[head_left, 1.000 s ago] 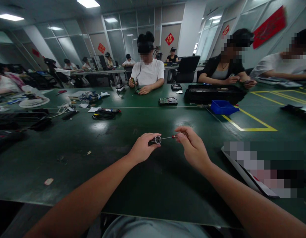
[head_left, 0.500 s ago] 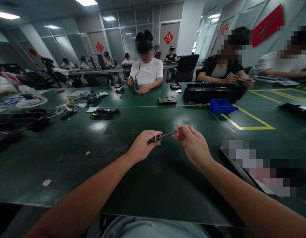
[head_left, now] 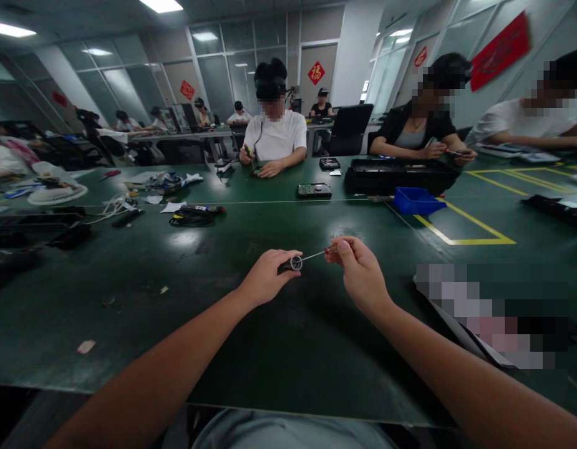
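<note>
My left hand (head_left: 264, 279) is closed around a small dark cylinder with a silver rim (head_left: 295, 263), held between thumb and fingers above the green table. The cylinder's open end faces right. In my right hand (head_left: 363, 268) is a thin screwdriver (head_left: 312, 255), its handle pinched between thumb and fingers and mostly hidden by them. The slim metal shaft points left, and its tip reaches the cylinder's ringed opening. How deep the tip sits inside I cannot tell.
Across the green table (head_left: 251, 349) lie a black coiled cable (head_left: 192, 216), a hard drive (head_left: 314, 190), a blue bin (head_left: 416, 201) and a long black housing (head_left: 400, 178). A blurred-out flat item (head_left: 489, 318) is at right. Several people sit working opposite.
My right hand has turned slightly and its fingers have shifted on the screwdriver's handle. The cylinder stays almost in place in my left hand.
</note>
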Available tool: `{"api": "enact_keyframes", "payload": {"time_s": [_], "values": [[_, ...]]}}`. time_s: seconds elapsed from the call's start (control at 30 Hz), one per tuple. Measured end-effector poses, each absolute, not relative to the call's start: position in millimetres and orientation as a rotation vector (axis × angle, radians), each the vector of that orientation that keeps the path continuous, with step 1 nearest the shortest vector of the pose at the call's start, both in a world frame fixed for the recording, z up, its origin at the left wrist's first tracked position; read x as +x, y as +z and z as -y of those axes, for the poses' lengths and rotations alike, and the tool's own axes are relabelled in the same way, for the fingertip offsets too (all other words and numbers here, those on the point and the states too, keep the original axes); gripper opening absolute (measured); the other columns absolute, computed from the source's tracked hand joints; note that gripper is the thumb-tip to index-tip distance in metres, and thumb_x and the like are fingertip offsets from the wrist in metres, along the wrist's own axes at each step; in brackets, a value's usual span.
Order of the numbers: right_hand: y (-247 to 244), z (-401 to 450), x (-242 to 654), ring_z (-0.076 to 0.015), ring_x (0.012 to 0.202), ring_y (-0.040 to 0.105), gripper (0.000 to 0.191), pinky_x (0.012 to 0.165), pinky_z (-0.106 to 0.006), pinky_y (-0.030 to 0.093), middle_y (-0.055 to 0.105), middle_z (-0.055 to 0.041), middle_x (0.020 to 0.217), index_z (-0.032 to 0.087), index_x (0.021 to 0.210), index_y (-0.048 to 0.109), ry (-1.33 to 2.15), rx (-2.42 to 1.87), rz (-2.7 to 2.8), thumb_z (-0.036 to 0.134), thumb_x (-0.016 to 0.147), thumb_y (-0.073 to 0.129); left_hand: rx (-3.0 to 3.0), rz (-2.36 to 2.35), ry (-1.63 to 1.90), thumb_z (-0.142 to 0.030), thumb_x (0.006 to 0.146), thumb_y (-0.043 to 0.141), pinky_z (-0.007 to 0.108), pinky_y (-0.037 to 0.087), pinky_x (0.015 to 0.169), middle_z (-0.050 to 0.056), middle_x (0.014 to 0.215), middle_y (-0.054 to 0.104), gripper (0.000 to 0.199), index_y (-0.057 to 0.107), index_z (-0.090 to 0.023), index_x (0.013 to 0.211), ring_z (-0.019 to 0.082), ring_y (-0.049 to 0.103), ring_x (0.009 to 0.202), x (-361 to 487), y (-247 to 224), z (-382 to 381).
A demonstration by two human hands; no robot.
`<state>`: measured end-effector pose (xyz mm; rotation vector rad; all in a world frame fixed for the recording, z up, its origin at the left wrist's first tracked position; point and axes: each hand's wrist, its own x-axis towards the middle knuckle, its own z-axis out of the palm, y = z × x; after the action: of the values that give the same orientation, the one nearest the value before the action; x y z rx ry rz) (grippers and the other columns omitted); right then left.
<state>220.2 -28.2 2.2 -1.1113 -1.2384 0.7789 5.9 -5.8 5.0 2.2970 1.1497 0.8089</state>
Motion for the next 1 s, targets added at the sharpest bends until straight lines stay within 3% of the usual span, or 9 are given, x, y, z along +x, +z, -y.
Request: {"api": "enact_keyframes", "payload": {"time_s": [0.23,0.43,0.63,0.83,1.0], "values": [[15,40,222,-0.0205,0.078,0.068,0.027,0.074,-0.037,0.053,0.072,-0.0052,0.086,0.021,0.102,0.062,0.600,-1.192,1.437,0.045,0.097,0.051,2.280,-1.175,0.811,-0.024,0.089,0.072,0.042,0.044,0.103,0.004,0.121,0.069,0.040,0.064,-0.025,0.128,0.023,0.062,0.111,5,6,7],[26,48,223,-0.0172,0.060,0.060,0.031,0.059,-0.031,0.043,0.066,-0.0005,0.066,0.023,0.074,0.063,0.339,-1.347,1.593,0.049,0.089,0.065,2.275,-1.170,0.822,-0.024,0.090,0.071,0.043,0.045,0.102,0.005,0.119,0.069,0.041,0.063,-0.026,0.130,0.024,0.060,0.111,4,2,6],[25,51,222,-0.0212,0.080,0.068,0.014,0.072,-0.034,0.049,0.073,-0.0038,0.090,0.024,0.100,0.064,0.458,-1.175,1.704,0.032,0.095,0.054,2.263,-1.170,0.817,-0.023,0.090,0.070,0.043,0.046,0.101,0.004,0.118,0.069,0.040,0.063,-0.026,0.130,0.024,0.060,0.110,3,2,7],[24,50,221,-0.0185,0.059,0.062,0.030,0.058,-0.032,0.042,0.068,-0.0009,0.071,0.024,0.097,0.068,0.435,-1.324,1.727,0.045,0.100,0.045,2.281,-1.164,0.806,-0.022,0.089,0.071,0.041,0.046,0.100,0.004,0.116,0.070,0.040,0.064,-0.026,0.128,0.024,0.061,0.109,5,2,7],[25,53,220,-0.0194,0.064,0.063,0.032,0.060,-0.032,0.044,0.067,-0.0004,0.074,0.025,0.127,0.059,0.476,-1.277,1.737,0.036,0.100,0.045,2.289,-1.159,0.799,-0.022,0.089,0.071,0.041,0.046,0.101,0.004,0.117,0.069,0.040,0.064,-0.026,0.128,0.023,0.061,0.110,4,0,6]]}}
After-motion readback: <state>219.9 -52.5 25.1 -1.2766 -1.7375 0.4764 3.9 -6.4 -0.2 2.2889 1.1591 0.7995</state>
